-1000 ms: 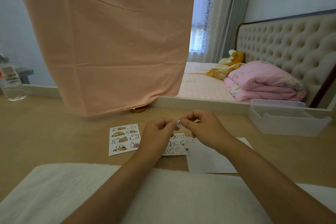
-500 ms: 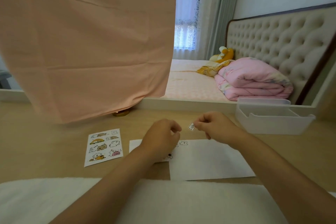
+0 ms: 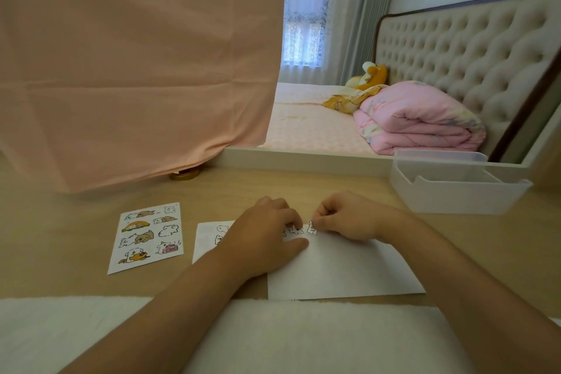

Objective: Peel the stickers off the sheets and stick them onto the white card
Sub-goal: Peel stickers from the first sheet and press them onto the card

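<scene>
A peach cloth (image 3: 136,70) with soft creases hangs over the left of a pale wood-grain table (image 3: 60,237). Below it lies a glossy rectangular sheet (image 3: 147,237) of cartoon animals, long axis pointing away and leaning slightly right. A second sheet (image 3: 209,237) lies just beside it, half under the left hand (image 3: 264,237), whose loosely bent fingers and thumb press on the white card (image 3: 349,270). The card is smooth, flat and lies widthwise. At its far edge the right hand (image 3: 349,218) pinches a small sticker (image 3: 311,227) between thumb and forefinger, long axis pointing away; it may already touch the card. A fluffy white towel (image 3: 273,337) covers the near edge. A clear plastic bin (image 3: 455,188) stands on the right, with a tufted headboard (image 3: 455,48) and a folded pink quilt (image 3: 419,118) beyond.
</scene>
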A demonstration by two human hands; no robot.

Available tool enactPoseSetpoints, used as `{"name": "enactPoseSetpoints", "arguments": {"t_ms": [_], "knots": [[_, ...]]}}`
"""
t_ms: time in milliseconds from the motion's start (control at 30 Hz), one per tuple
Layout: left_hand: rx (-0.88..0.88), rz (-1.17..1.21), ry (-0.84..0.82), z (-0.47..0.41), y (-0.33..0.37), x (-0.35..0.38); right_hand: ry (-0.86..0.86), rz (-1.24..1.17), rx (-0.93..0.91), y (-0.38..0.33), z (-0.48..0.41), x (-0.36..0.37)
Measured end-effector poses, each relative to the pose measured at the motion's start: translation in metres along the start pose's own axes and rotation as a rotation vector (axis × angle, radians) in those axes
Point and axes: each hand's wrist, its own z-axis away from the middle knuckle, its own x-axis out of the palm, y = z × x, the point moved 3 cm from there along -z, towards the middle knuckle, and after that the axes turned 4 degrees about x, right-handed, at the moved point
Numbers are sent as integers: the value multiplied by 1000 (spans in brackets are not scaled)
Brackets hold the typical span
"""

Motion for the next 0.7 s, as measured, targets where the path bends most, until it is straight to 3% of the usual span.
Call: {"name": "enactPoseSetpoints", "arguments": {"t_ms": [533, 700], "knots": [[4, -38, -24, 3, 1, 1, 38, 183, 9, -3, -7, 6], [60, -136, -73, 7, 3, 0, 120, 201, 35, -4, -7, 6]]}}
